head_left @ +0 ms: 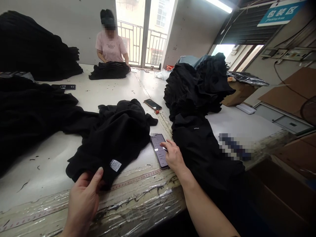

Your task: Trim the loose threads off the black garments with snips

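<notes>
the left hand (85, 197) pinches one garment (120, 131) with one label (115, 165), on one table (106, 92). the right hand (174, 158), half curled, touches one phone (159, 154) just beside it; i cannot tell if it grips anything.

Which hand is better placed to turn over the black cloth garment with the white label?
Left, I'd judge. The left hand pinches the near edge of that black cloth garment, close to its white label. The right hand has a finger at a flat rectangular phone with a lit screen.
</notes>
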Demonstrator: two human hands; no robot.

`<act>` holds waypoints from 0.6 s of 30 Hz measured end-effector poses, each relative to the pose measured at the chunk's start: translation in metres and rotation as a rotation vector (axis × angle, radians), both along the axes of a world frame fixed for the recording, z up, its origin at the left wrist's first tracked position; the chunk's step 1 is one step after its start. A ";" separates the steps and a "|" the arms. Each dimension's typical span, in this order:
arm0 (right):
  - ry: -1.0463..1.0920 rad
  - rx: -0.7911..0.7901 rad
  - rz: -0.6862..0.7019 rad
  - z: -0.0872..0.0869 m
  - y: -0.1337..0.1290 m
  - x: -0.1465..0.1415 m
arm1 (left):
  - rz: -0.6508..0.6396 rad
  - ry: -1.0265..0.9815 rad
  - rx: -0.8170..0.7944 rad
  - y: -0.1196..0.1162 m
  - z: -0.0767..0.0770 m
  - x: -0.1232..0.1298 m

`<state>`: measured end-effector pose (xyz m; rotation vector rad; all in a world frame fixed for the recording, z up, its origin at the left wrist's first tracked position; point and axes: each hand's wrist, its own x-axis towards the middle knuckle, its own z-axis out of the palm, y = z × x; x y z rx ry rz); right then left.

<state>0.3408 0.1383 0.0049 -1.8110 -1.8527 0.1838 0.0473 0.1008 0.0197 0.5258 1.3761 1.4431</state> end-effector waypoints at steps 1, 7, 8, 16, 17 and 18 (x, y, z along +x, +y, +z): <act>-0.007 -0.010 -0.012 0.001 0.000 0.000 | -0.002 -0.011 0.004 0.000 0.000 0.000; -0.009 -0.028 -0.057 0.004 0.000 0.001 | -0.006 -0.043 -0.009 -0.001 0.001 0.001; -0.005 -0.029 -0.058 0.004 -0.001 0.001 | -0.008 -0.042 -0.010 -0.001 0.001 0.002; 0.073 0.020 -0.075 -0.005 0.001 0.007 | -0.003 -0.038 -0.012 0.000 0.001 0.002; 0.080 0.029 -0.079 -0.006 0.001 0.009 | -0.001 -0.043 -0.013 0.000 0.001 0.002; 0.085 0.036 -0.083 -0.007 0.002 0.010 | 0.005 -0.048 -0.014 0.000 0.002 0.002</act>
